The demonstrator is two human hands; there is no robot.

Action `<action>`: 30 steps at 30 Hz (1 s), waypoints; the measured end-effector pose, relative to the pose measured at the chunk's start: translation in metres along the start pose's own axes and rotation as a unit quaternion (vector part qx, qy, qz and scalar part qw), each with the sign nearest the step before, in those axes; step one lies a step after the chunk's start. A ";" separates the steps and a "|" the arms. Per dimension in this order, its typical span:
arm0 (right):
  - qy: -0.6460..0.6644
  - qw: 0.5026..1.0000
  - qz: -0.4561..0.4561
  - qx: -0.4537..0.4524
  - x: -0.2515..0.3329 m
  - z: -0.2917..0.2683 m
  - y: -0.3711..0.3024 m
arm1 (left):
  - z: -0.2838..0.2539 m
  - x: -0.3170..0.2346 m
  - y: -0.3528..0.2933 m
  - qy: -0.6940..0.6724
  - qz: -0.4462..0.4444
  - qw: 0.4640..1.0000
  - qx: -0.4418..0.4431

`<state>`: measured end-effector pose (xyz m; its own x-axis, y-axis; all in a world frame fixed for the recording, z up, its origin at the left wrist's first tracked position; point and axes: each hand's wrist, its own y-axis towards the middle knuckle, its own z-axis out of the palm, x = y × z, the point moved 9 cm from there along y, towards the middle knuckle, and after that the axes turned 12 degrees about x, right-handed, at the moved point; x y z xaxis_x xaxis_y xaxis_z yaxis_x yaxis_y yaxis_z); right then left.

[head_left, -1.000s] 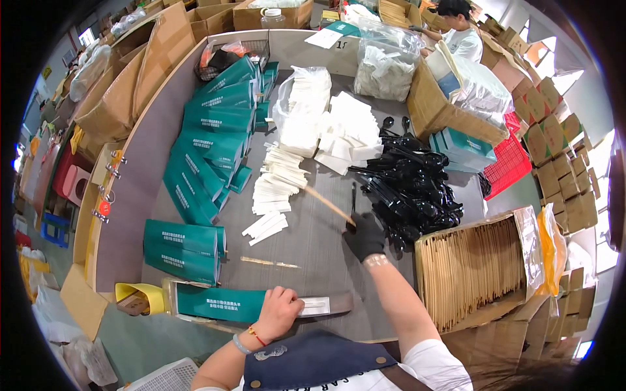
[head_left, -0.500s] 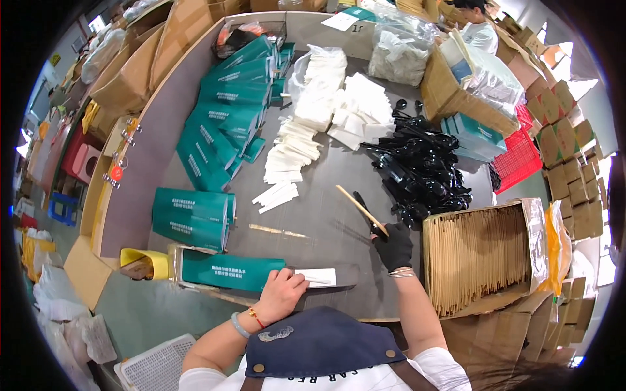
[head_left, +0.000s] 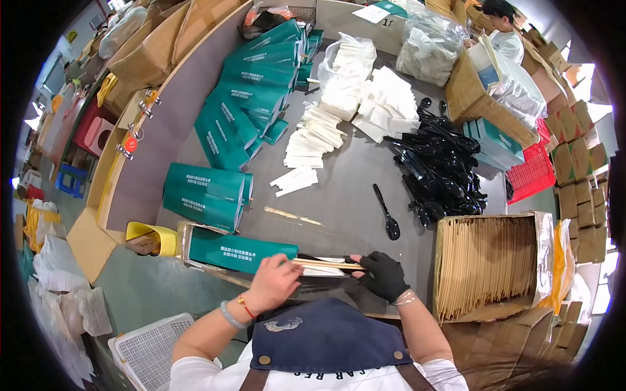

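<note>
Wooden chopsticks (head_left: 332,264), apparently a pair, lie level between my hands near the table's front edge. My gloved right hand (head_left: 383,277) pinches their right end. The fingers of my bare left hand (head_left: 275,279) are closed at their left end, beside the mouth of a green printed paper sleeve (head_left: 225,250); the exact grip there is partly hidden. Beneath the chopsticks a white packet (head_left: 323,272) juts from the sleeve's end. A single black plastic spoon (head_left: 386,214) rests on the table beyond my right hand.
A carton (head_left: 438,277) packed with chopsticks stands at right. Beyond it lies a heap of black spoons (head_left: 443,166). White packets (head_left: 316,133) spread across the middle. Green sleeves (head_left: 251,78) are stacked at left, with a yellow container (head_left: 171,240) nearer me. A person (head_left: 508,44) is at far right.
My right hand has brought the chopsticks left and down, over the white packet. My left hand has shifted slightly left to their end. The lone spoon is now uncovered. The whole view has shifted.
</note>
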<state>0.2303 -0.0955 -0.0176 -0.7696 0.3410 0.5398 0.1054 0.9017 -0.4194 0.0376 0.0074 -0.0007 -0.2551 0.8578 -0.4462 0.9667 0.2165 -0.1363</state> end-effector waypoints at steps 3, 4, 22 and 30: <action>-0.104 0.994 -0.032 -0.026 -0.009 0.004 -0.016 | -0.025 0.014 0.002 0.003 -0.026 0.999 -0.030; -0.105 0.994 -0.031 -0.026 -0.014 0.009 -0.017 | -0.031 0.019 0.003 0.023 -0.043 0.998 -0.042; 0.271 0.958 -0.061 -0.075 0.039 0.050 0.032 | -0.019 -0.014 0.052 -0.010 0.038 0.998 -0.040; -0.057 0.993 -0.049 -0.094 0.033 -0.001 0.014 | -0.026 -0.025 0.070 0.115 0.067 0.975 0.176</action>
<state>0.2066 -0.0714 -0.0051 -0.8470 0.2273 0.4805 0.1346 0.9662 -0.2199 0.1117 0.0128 0.0238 -0.0775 0.9580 -0.2762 0.9139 -0.0425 -0.4038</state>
